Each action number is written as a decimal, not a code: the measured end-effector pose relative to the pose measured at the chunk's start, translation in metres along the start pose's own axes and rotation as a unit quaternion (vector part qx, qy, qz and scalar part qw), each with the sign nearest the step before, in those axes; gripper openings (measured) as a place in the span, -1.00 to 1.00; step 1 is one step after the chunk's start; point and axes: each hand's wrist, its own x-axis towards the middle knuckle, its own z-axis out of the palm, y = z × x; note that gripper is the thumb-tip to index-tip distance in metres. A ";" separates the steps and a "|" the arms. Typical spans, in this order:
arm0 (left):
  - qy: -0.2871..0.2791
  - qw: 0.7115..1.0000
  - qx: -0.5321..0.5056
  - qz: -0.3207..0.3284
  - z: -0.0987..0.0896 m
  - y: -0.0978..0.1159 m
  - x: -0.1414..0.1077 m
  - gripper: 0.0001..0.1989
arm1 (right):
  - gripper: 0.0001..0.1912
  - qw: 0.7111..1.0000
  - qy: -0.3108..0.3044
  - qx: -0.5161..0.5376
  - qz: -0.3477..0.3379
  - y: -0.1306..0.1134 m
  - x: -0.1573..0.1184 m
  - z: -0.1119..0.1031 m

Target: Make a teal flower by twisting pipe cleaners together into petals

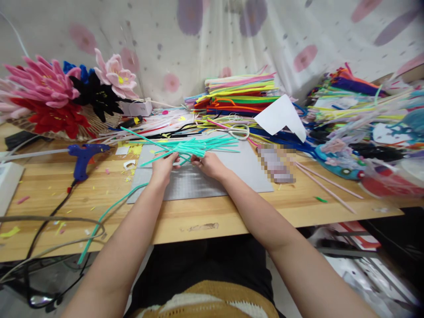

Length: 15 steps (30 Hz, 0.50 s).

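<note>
A bunch of turquoise pipe cleaners [202, 145] lies crisscrossed over the grey mat [212, 183], near the mat's back part. My left hand [167, 165] has its fingers closed at the left side of the bunch, and my right hand [208, 163] is closed at its front right. Both hands touch the turquoise stems; just what lies between the fingertips is too small to tell. A single turquoise pipe cleaner [111, 211] curves from the mat's left edge over the table's front edge.
A blue glue gun [81, 160] and fuzzy flowers [49, 84] are at the left. Behind the mat lie scissors [240, 131] and piled coloured pipe cleaners [241, 95]. White paper [281, 117] and pink stems [326, 185] are at the right. The wooden table [198, 221] ends close in front.
</note>
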 end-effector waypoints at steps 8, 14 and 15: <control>0.022 1.000 0.013 -0.001 0.002 0.002 -0.003 -0.85 | -0.80 0.998 -0.014 -0.017 0.055 -0.004 0.002 -0.002; 0.009 1.000 0.022 -0.016 0.001 0.000 -0.002 -0.88 | -0.81 0.996 0.027 0.039 0.079 -0.001 0.003 0.003; 0.005 0.999 0.023 -0.024 0.001 0.000 -0.002 -0.88 | -0.78 0.996 0.031 0.050 0.074 0.000 0.003 0.003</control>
